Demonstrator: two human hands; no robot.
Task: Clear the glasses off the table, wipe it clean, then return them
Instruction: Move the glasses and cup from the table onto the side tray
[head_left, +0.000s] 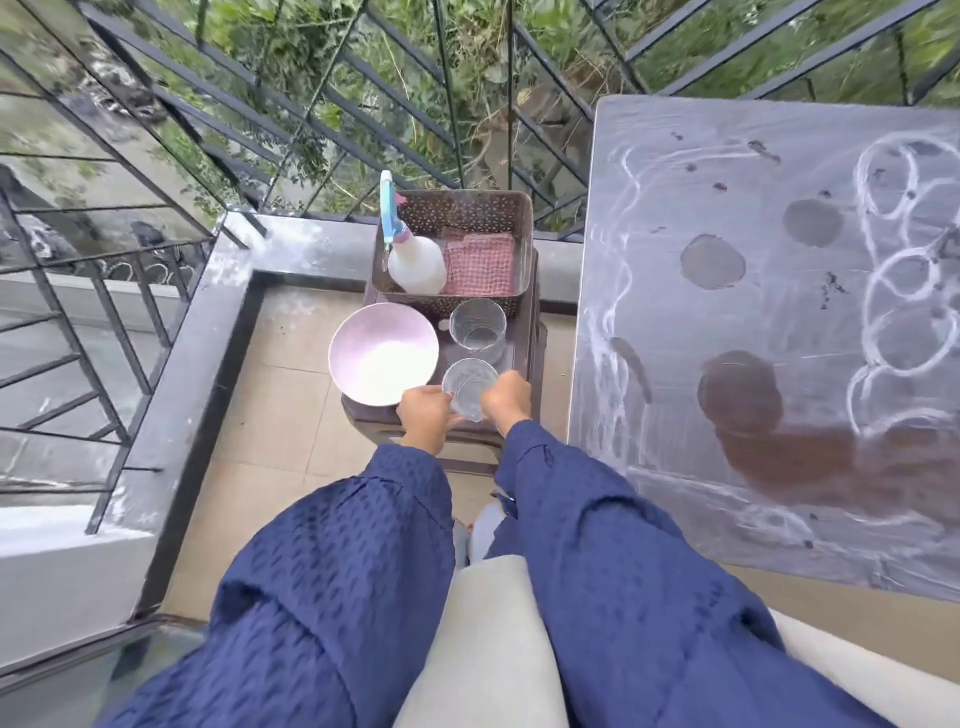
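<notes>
Evidently at the clearing stage, the left hand (423, 415) and right hand (506, 402) clasped one upright glass (470, 387) between them, directly ahead on the stool (529, 358), just short of a second glass (478, 330); the smeared table (753, 322) lay rightward, nearer the right hand.

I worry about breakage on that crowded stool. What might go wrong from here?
The glass, gripped by the left hand and right hand, is near the front edge of the stool; it may fall onto the tiles. Crowded beside the pink bowl and second glass, it might knock them.
</notes>
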